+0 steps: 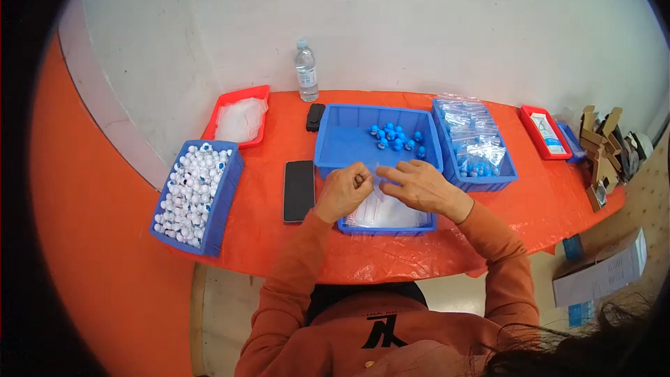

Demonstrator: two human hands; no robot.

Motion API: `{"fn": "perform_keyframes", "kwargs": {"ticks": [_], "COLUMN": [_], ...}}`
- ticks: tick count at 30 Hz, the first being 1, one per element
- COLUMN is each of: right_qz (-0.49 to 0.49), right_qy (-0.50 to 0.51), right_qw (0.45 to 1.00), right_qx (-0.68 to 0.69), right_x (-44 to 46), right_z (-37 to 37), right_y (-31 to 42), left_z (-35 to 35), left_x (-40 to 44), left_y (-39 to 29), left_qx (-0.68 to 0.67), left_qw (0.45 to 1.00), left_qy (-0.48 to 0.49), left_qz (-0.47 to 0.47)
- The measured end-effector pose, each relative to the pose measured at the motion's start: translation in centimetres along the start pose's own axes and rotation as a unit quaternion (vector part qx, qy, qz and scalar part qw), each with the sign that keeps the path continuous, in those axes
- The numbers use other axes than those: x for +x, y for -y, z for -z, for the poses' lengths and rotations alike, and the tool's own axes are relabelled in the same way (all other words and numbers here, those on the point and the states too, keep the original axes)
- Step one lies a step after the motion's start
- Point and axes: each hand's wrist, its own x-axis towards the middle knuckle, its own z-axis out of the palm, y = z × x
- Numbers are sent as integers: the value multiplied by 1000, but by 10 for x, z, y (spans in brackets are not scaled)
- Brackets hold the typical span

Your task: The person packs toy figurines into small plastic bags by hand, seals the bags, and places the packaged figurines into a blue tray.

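Both my hands are over a small blue tray (391, 231) stacked with clear zip-lock bags (391, 213). My left hand (344, 192) is closed, its fingers curled in. My right hand (421, 188) is bent, thumb and fingertips pinched toward the left hand. Between them shows a translucent zip-lock bag (377, 180), its outline hard to make out against the stack. Just beyond is a large blue bin (342, 143), where several small blue balls (396, 137) lie toward the right side.
At left stands a blue bin (221, 202) of white balls (192, 192), below a red tray (262, 94) of clear sheets. A phone (299, 192), black case (315, 117) and water bottle (306, 73) are nearby. Right are a bin (481, 183) of filled bags, a red tray (534, 132) and cardboard (601, 143).
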Motion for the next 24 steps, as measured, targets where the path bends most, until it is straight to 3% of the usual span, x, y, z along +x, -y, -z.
{"fn": "perform_keyframes", "kwargs": {"ticks": [4, 5, 9, 10, 14, 15, 18, 20, 22, 24], "right_qz": [126, 129, -22, -21, 32, 34, -65, -98, -294, -464], "right_qy": [136, 140, 242, 242, 308, 309, 283, 276, 236, 170], "right_qw": [982, 982, 959, 959, 947, 947, 936, 927, 825, 650], "right_qx": [-17, -17, -145, -146, 87, 87, 199, 233, 422, 578], "right_x": [-3, -4, -8, -8, -8, -8, -5, -3, 1, 2], "right_z": [14, 16, 18, 20, 29, 30, 38, 44, 54, 60], "right_y": [8, 11, 31, 31, 25, 22, 9, 1, -10, -15], "left_z": [7, 7, 5, 5, 8, 9, 13, 11, -2, -9], "left_x": [1, 1, -1, 0, 2, 4, 11, 9, 1, -5], "left_y": [-12, -14, -24, -27, -35, -38, -46, -43, -23, -8], "left_qx": [195, 193, 346, 346, 372, 371, 149, 69, 49, 30], "left_qw": [972, 973, 910, 910, 891, 891, 973, 986, 986, 985], "left_qy": [21, 18, -9, -9, 91, 90, 40, 21, 9, -1], "left_qz": [-131, -129, -229, -229, -246, -245, -174, -149, -161, -173]}}
